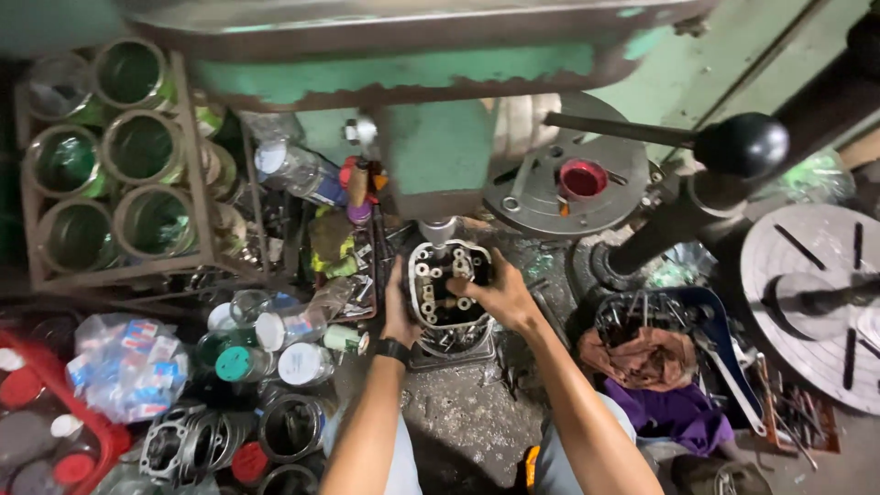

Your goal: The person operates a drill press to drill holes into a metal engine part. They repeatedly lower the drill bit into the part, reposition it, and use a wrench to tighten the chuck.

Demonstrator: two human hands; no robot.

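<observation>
A metal engine part (445,291) with round holes sits right under the green drill machine (431,137), on a small metal plate (458,353). It is in the middle of the view, between both hands.

The left hand (398,307) is pressed flat on the left side of the part, fingers pointing up and close together, gripping that edge. It has a black watch (392,349) on its wrist. The right hand (500,293) comes in from the right and its fingers curl over the top right edge of the part, so it is clamped on the part too. Both hands touch the part, one on each side.

Left of the hands is a rack (110,165) full of green cans, seen from above. Below it lie bottles and jars with white and green lids (275,344) (all mixed up together). Right of the hands, a blue tray (683,339) holds tools, a brown rag (646,357) and a purple cloth (674,412). A black knob (742,145) on a lever sticks out at the upper right. A round grey plate (564,188) with a red cup is just behind the machine. The floor (458,431) below the arms is dark and dirty.
</observation>
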